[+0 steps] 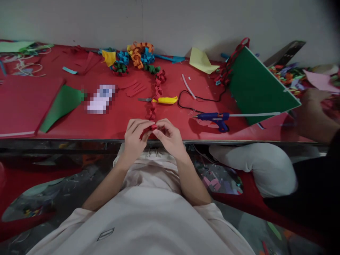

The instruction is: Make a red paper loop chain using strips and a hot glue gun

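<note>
A paper chain [158, 86] runs from a heap of orange, blue and green links at the back down to its red end at the table's near edge. My left hand [135, 136] and my right hand [169, 137] meet there, fingers pinched around the red end links. Under the chain, just beyond my hands, lies a yellow-handled utility knife [166, 100] with its blade to the left. Right of my hands a blue glue gun [216, 117] lies on its side with a glue stick in its back.
A green board [260, 85] stands tilted at the right, beside a co-worker's arm [316, 113]. Red sheets [26, 106] and a curled green sheet [62, 104] lie left, near a blurred-out phone-like object [102, 99]. A black cord [183, 104] loops behind the glue gun.
</note>
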Available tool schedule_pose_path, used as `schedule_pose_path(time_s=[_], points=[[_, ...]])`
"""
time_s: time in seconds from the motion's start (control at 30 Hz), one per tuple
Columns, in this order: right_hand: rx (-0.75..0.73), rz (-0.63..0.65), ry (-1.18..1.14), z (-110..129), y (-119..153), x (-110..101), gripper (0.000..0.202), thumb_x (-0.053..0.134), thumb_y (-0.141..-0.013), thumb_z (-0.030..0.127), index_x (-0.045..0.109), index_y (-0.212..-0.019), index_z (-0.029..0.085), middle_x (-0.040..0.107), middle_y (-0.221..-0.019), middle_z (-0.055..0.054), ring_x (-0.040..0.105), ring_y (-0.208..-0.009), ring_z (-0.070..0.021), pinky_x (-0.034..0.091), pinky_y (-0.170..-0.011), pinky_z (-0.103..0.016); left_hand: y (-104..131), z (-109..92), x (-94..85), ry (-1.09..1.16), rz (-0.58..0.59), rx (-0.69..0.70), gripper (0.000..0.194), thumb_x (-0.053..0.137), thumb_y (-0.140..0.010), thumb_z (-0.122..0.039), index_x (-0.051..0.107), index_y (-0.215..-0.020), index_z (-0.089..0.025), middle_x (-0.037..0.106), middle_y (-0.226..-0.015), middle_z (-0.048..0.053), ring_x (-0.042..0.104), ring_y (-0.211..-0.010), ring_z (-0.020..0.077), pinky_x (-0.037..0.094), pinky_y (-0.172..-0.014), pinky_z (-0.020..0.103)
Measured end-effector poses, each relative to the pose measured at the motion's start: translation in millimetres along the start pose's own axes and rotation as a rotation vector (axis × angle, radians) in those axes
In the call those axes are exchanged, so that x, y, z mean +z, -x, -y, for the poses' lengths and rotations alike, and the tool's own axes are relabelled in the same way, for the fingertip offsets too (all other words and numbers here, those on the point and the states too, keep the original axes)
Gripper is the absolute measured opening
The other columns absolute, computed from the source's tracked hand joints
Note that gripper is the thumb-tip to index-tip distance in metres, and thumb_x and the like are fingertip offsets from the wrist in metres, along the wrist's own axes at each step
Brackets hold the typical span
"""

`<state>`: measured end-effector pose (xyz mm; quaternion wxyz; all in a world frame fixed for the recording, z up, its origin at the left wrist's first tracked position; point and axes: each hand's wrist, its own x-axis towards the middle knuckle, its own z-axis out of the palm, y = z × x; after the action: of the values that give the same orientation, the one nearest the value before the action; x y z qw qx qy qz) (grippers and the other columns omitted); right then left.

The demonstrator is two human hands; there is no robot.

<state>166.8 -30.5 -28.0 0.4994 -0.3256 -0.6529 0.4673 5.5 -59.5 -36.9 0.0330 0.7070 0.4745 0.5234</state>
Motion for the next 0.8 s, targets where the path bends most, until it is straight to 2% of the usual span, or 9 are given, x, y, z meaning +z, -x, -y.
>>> schedule_pose_path(time_s=[0.1, 0.27, 0.43, 0.5, 0.63, 0.8], points=[[0.038, -0.048, -0.052, -2.0, -0.3, 2.1, 0.035, 0.075, -0.085, 0.053, 0.067, -0.082, 0.019, 0.059, -0.087, -0.001, 0.056, -0.081, -0.0146, 0.044, -0.075, -0.029, 2.8, 2.2, 3.1, -0.063, 0.003, 0.082, 0.023, 0.067, -0.095, -0.031, 0.072, -0.117, -0.025, 0.075, -0.110, 0.009, 0.063, -0.105, 0.0242, 0.047, -0.097, 0.041], [0.030, -0.119, -0.050, -2.6, -0.4, -3.1, 0.047, 0.073, -0.082, 0.063, 0.059, -0.070, 0.019, 0.052, -0.078, 0.001, 0.049, -0.074, -0.0137, 0.040, -0.071, -0.029, 0.4, 5.1, 5.3, -0.105, 0.112, 0.112, 0.029, 0.064, -0.097, -0.030, 0.069, -0.125, -0.027, 0.075, -0.114, 0.008, 0.064, -0.108, 0.0242, 0.044, -0.095, 0.040], [0.100, -0.011, -0.152, -2.2, -1.9, -8.4, 0.041, 0.073, -0.085, 0.057, 0.061, -0.078, 0.019, 0.053, -0.085, 0.001, 0.050, -0.081, -0.0136, 0.041, -0.077, -0.029, -9.7, 8.6, 3.3, -0.169, 0.117, 0.162, 0.027, 0.063, -0.098, -0.030, 0.071, -0.123, -0.028, 0.077, -0.109, 0.007, 0.065, -0.105, 0.0248, 0.043, -0.092, 0.040], [0.102, -0.025, -0.159, -5.1, -2.0, -8.5, 0.041, 0.074, -0.085, 0.057, 0.060, -0.076, 0.019, 0.051, -0.084, 0.001, 0.049, -0.079, -0.0134, 0.040, -0.076, -0.028, -11.8, 9.8, 3.9, -0.175, 0.142, 0.178, 0.026, 0.063, -0.098, -0.030, 0.071, -0.123, -0.028, 0.078, -0.109, 0.007, 0.065, -0.105, 0.0248, 0.042, -0.090, 0.040], [0.082, -0.075, -0.181, -15.2, -1.5, -9.0, 0.048, 0.074, -0.083, 0.061, 0.054, -0.069, 0.020, 0.048, -0.077, 0.002, 0.044, -0.074, -0.0132, 0.037, -0.072, -0.028, -11.5, 11.4, 8.8, -0.116, 0.180, 0.121, 0.027, 0.063, -0.098, -0.034, 0.071, -0.122, -0.027, 0.077, -0.111, 0.008, 0.065, -0.105, 0.0249, 0.043, -0.090, 0.040], [0.195, 0.039, -0.351, -19.9, -3.8, -13.9, 0.041, 0.073, -0.086, 0.058, 0.060, -0.074, 0.020, 0.048, -0.080, 0.002, 0.044, -0.075, -0.0128, 0.039, -0.073, -0.027, -10.5, 15.9, 13.5, -0.061, 0.157, 0.084, 0.020, 0.066, -0.096, -0.035, 0.074, -0.111, -0.026, 0.076, -0.109, 0.008, 0.064, -0.105, 0.0251, 0.045, -0.089, 0.040]])
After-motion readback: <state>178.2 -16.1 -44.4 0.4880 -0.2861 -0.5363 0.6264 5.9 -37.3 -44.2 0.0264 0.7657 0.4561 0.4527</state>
